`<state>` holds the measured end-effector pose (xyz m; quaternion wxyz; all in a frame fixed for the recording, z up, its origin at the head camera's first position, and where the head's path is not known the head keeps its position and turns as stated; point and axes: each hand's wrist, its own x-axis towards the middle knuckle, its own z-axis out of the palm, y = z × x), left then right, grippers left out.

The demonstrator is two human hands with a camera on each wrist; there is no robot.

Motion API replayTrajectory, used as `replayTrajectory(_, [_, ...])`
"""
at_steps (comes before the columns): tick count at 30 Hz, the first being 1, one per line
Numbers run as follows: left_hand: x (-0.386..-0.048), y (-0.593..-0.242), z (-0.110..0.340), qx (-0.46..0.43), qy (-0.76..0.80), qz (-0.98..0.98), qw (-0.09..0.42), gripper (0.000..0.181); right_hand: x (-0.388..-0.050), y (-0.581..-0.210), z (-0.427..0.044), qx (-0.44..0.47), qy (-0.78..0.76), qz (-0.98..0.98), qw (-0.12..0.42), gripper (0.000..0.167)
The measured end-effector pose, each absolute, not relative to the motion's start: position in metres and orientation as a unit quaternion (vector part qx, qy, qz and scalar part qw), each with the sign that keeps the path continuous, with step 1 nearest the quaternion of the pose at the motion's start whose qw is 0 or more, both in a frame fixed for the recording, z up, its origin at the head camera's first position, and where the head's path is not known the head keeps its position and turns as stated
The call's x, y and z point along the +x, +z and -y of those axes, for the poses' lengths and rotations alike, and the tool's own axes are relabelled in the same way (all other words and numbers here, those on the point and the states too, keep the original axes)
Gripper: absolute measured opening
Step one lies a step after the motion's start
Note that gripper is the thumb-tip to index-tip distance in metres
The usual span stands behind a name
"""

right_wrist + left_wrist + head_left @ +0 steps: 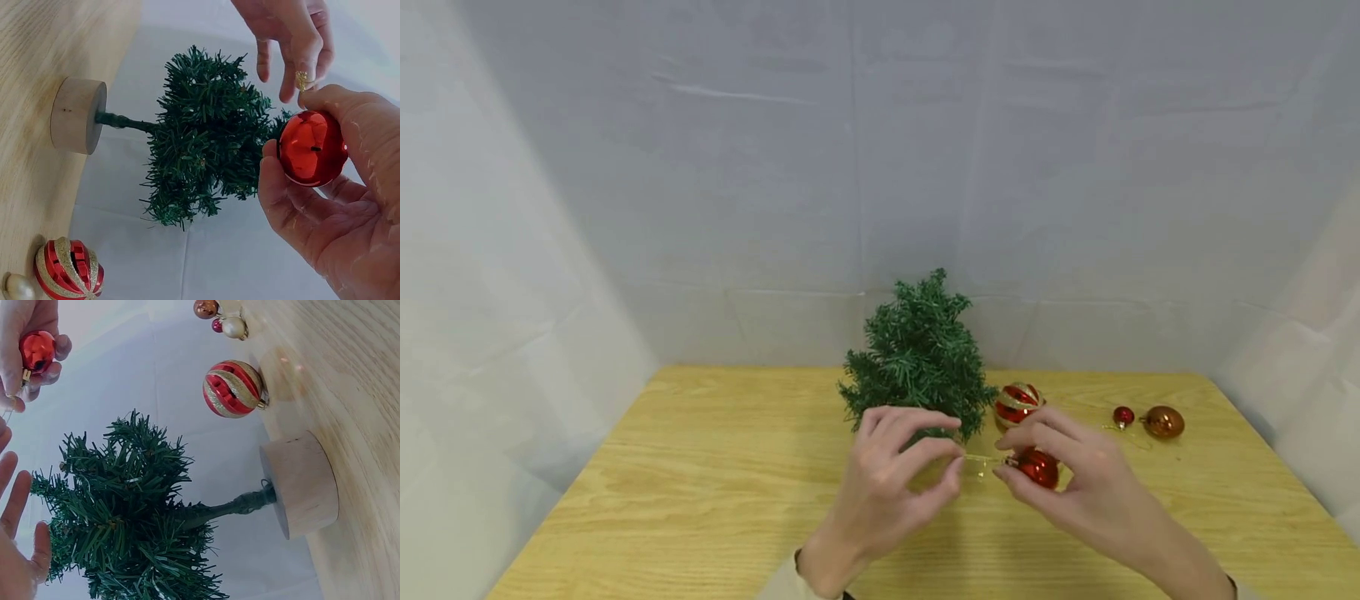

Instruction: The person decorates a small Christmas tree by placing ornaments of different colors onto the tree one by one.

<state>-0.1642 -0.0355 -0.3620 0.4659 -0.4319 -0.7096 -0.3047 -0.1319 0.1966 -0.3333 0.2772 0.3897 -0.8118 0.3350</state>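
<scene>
The right hand [1096, 468] grips the red bauble [1039, 470] while the left hand [887, 475] pinches its gold cord [983, 458], seemingly to hold the cord straight.

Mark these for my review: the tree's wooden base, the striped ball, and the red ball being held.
Wooden base [304, 484], left wrist view: on its curved side.
Striped ball [1018, 404], head view: on its front.
Red ball [311, 149], right wrist view: on its shiny side.
</scene>
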Motion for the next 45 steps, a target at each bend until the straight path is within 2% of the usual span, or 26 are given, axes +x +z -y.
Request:
replayTrajectory(5, [-0.163, -0.361, 0.034, -0.432, -0.307, 0.71, 0.462, 0.008, -0.134, -0.335, -0.194, 0.402, 0.333, 0.807, 0.276, 0.008])
replayTrajectory(11, [-0.162, -0.36, 0.035, -0.423, -0.318, 0.72, 0.448, 0.005, -0.135, -0.335, -0.19, 0.384, 0.334, 0.812, 0.285, 0.033])
replayTrajectory(22, [-0.169, -0.348, 0.039, -0.395, -0.353, 0.729, 0.434, 0.007, -0.146, -0.328, -0.18, 0.356, 0.354, 0.809, 0.306, 0.027])
replayTrajectory(25, [-0.172, -0.342, 0.04, -0.384, -0.36, 0.736, 0.426, 0.007, -0.153, -0.326, -0.178, 0.363, 0.356, 0.798, 0.324, 0.021])
replayTrajectory(28, [-0.175, -0.337, 0.041, -0.38, -0.361, 0.739, 0.423, 0.005, -0.161, -0.324, -0.177, 0.38, 0.34, 0.784, 0.353, 0.002])
replayTrajectory(31, [-0.179, -0.332, 0.042, -0.376, -0.357, 0.743, 0.423, 0.004, -0.168, -0.323, -0.175, 0.393, 0.323, 0.771, 0.383, 0.022])
replayTrajectory(33, [-0.181, -0.329, 0.043, -0.375, -0.353, 0.745, 0.424, 0.005, -0.172, -0.321, -0.173, 0.398, 0.316, 0.763, 0.4, 0.03])
replayTrajectory(45, [-0.192, -0.314, 0.043, -0.361, -0.234, 0.754, 0.496, 0.007, -0.194, -0.31, -0.168, 0.422, 0.268, 0.717, 0.486, 0.03])
